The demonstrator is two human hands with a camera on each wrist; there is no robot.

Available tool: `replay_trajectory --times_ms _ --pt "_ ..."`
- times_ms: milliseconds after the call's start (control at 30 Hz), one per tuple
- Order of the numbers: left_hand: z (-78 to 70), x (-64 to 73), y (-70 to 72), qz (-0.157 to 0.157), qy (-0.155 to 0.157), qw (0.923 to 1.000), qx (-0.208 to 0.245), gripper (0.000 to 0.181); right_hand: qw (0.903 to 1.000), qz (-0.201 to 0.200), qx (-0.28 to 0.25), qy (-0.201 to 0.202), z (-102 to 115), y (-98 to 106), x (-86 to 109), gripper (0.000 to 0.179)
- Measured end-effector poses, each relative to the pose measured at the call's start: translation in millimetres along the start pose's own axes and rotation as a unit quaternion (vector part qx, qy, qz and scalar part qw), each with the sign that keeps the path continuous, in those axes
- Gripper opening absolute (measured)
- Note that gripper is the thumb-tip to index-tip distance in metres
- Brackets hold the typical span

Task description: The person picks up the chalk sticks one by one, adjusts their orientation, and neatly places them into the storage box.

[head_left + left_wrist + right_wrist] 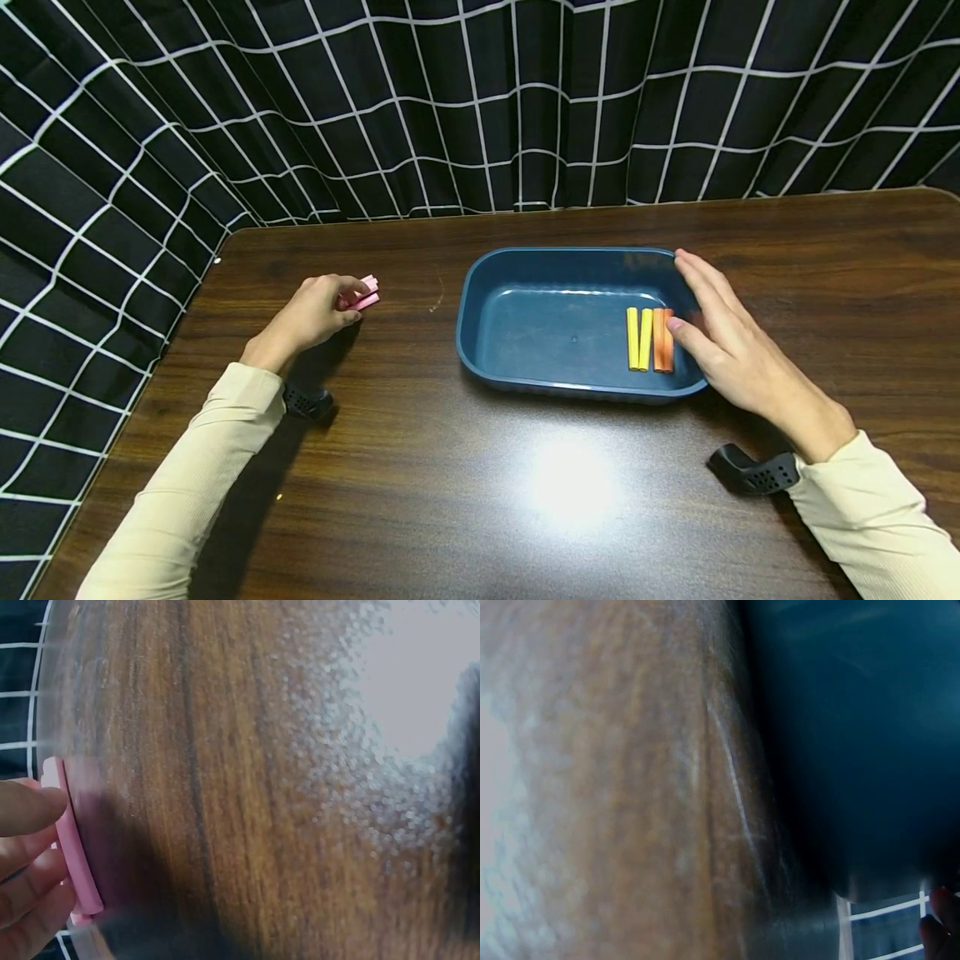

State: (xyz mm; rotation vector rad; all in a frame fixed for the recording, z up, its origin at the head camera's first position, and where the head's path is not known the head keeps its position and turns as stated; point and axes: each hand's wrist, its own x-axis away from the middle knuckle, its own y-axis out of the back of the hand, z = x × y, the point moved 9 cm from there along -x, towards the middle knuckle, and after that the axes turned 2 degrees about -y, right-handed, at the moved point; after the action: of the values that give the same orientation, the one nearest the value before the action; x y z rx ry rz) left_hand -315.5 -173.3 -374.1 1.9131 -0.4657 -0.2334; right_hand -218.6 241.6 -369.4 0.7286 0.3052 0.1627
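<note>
Left hand pinches pink sticks at left side of table, left of blue bin. Sticks look light, stiff, perhaps brittle; best held gently mid-length. Right hand, fingers straight, rests on bin's right edge.

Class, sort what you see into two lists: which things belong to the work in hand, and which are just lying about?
In the work:
- pink sticks, pinched by the left hand
- blue tray, right hand at one end
- yellow sticks and orange sticks, inside the tray

Just about:
- yellow speck on the table
- gridded cloth behind
</note>
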Motion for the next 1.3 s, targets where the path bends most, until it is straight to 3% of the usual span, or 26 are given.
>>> replay_trajectory --times_ms 267,700,933,1300 --pt "2.7 0.8 -4.1 0.007 -0.009 0.9999 0.009 0.017 1.0000 0.003 -0.002 -0.004 0.4 -0.8 -1.3 0.068" --pt "-1.6 -1.8 0.1 0.017 -0.002 0.9998 0.012 0.015 0.9999 -0.010 -0.001 0.012 2.4 0.8 -2.4 0.067" --pt "-18.7 -4.8 9.7 -0.009 -0.013 0.9996 0.023 0.019 0.9996 -0.018 -0.001 0.021 2.4 1.8 -1.5 0.067" --pt "-62.8 -14.2 16.9 -0.019 -0.028 0.9965 0.077 0.024 0.9996 -0.019 -0.001 0.020 0.8 1.4 -1.3 0.067"
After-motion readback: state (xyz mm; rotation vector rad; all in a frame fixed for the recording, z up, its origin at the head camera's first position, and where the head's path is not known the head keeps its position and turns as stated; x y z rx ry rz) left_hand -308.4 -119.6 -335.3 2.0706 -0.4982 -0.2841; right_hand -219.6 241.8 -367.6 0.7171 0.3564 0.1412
